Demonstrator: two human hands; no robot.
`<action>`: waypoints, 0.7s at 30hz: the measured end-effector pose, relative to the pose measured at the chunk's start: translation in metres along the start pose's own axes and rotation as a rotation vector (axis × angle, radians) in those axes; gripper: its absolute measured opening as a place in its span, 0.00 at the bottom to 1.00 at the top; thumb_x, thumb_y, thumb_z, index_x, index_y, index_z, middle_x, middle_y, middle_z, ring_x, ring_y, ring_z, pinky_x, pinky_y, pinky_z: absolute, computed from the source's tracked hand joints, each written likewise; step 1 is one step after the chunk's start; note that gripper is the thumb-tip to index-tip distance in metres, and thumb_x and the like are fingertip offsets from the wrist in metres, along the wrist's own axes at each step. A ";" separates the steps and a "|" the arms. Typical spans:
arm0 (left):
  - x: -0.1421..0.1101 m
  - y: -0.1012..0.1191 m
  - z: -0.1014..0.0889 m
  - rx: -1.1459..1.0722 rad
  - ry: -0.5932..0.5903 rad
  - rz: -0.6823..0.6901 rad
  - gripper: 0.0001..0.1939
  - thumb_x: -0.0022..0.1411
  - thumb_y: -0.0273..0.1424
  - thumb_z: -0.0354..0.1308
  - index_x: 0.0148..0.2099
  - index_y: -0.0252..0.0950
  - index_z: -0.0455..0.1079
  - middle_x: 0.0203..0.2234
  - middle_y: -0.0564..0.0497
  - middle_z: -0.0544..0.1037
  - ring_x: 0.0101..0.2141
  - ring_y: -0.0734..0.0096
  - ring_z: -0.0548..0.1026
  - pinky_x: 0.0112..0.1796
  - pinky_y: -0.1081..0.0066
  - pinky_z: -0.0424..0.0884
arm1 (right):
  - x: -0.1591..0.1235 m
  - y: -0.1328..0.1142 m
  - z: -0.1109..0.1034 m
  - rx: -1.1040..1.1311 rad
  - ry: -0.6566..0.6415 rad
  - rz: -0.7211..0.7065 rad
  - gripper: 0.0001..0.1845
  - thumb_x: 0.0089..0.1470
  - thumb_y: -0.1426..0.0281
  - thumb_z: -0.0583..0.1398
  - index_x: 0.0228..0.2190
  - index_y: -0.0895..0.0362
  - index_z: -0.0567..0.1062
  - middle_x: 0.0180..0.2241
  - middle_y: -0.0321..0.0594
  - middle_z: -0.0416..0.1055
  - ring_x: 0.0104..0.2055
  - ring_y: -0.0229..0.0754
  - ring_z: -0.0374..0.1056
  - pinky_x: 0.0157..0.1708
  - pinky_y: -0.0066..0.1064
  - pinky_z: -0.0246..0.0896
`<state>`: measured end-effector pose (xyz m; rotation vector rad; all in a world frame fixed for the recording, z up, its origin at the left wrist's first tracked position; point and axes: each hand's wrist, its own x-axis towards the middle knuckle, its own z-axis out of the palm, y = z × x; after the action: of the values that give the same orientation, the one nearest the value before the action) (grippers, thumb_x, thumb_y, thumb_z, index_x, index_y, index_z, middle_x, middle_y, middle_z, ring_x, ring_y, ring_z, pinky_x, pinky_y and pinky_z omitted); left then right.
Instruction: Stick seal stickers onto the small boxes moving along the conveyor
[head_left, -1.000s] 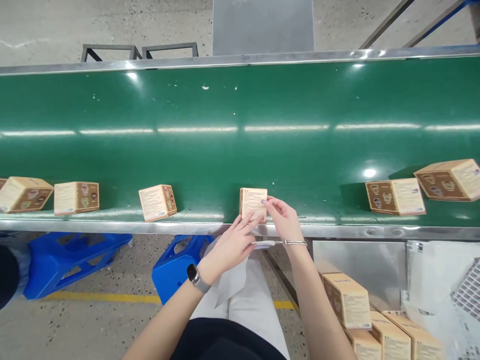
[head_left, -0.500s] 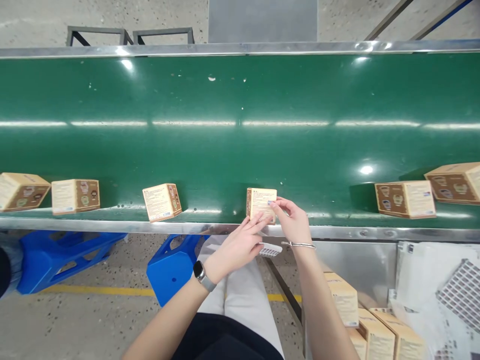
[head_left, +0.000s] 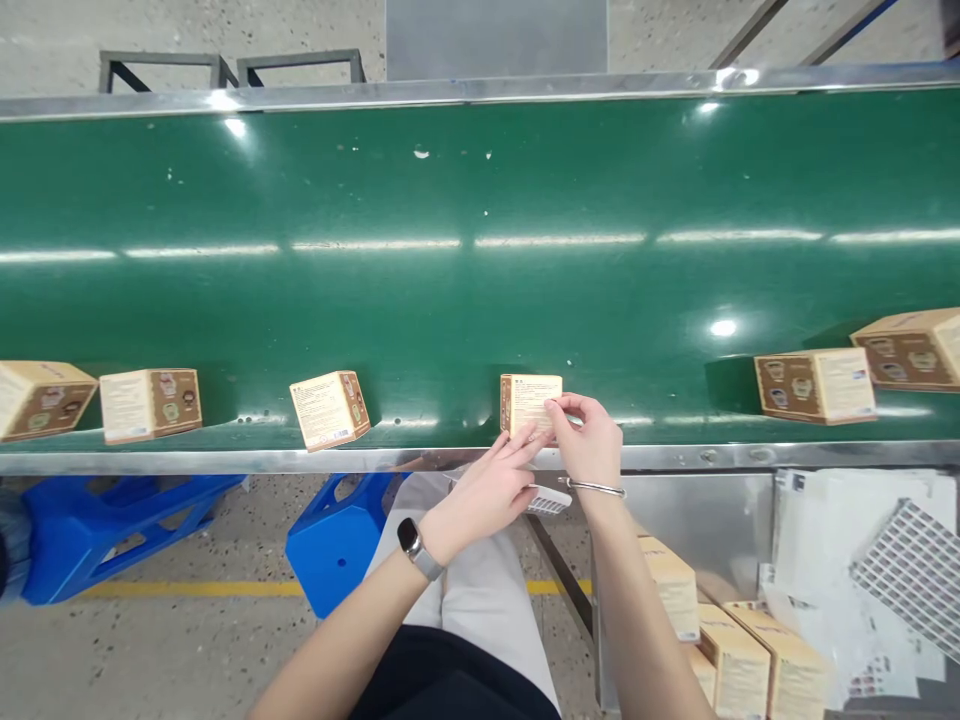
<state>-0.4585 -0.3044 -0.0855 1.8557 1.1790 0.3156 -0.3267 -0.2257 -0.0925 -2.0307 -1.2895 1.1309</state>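
A cream and brown carton (head_left: 531, 398) stands on the green conveyor belt (head_left: 420, 310) near its front rail. My left hand (head_left: 491, 490), wearing a watch, rests its fingertips on the carton's lower front. Under that hand a white sheet of stickers (head_left: 551, 500) pokes out, held against the palm side. At the carton's right edge my right hand (head_left: 587, 432) has thumb and forefinger pinched together, touching the printed face. A small blue sticker that showed at those fingertips is now hidden by them.
More cartons stand along the belt, one left (head_left: 330, 410), others at both ends. At lower right, cartons (head_left: 739, 660) and sticker sheets (head_left: 915, 570) lie on a metal side table (head_left: 697, 500). Blue stools (head_left: 337, 550) stand below the front rail (head_left: 225, 462).
Relative to the rails and stools, the cartons have shifted slightly right, and both hands have moved along with the middle one. The blue sticker has gone out of sight behind my right fingers.
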 end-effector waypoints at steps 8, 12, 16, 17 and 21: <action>0.017 0.005 0.003 -0.049 -0.041 -0.002 0.14 0.67 0.23 0.51 0.31 0.33 0.75 0.69 0.49 0.51 0.69 0.59 0.45 0.67 0.58 0.49 | 0.019 0.024 -0.005 0.083 0.167 0.105 0.30 0.33 0.52 0.68 0.33 0.52 0.62 0.45 0.47 0.72 0.32 0.42 0.73 0.29 0.36 0.72; 0.019 0.007 -0.001 -0.144 0.003 0.025 0.14 0.68 0.26 0.51 0.30 0.34 0.73 0.68 0.50 0.55 0.69 0.60 0.48 0.67 0.59 0.49 | 0.032 0.026 -0.023 0.138 0.111 0.119 0.26 0.41 0.46 0.62 0.31 0.52 0.62 0.35 0.40 0.73 0.30 0.43 0.74 0.30 0.39 0.73; 0.004 0.014 -0.015 -0.406 0.083 -0.127 0.16 0.69 0.30 0.50 0.28 0.36 0.69 0.45 0.48 0.80 0.49 0.62 0.75 0.50 0.65 0.68 | 0.008 0.003 -0.052 0.057 0.011 -0.065 0.21 0.46 0.51 0.64 0.35 0.53 0.71 0.41 0.44 0.75 0.40 0.47 0.75 0.42 0.45 0.72; -0.001 0.016 -0.019 -0.478 0.087 -0.198 0.17 0.69 0.32 0.50 0.26 0.36 0.67 0.32 0.51 0.79 0.37 0.66 0.77 0.40 0.69 0.70 | -0.002 -0.004 -0.058 -0.009 -0.103 -0.189 0.19 0.48 0.53 0.64 0.37 0.53 0.74 0.41 0.44 0.76 0.41 0.47 0.75 0.44 0.44 0.72; -0.024 0.020 -0.029 -0.713 0.094 -0.356 0.20 0.68 0.37 0.50 0.24 0.35 0.62 0.17 0.58 0.59 0.21 0.77 0.57 0.23 0.74 0.52 | -0.039 -0.024 -0.065 -0.139 -0.607 -0.507 0.13 0.55 0.60 0.63 0.42 0.51 0.76 0.33 0.39 0.79 0.32 0.42 0.76 0.37 0.35 0.75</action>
<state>-0.4767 -0.3115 -0.0477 1.0072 1.2256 0.5407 -0.2931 -0.2475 -0.0241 -1.3360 -2.0745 1.4746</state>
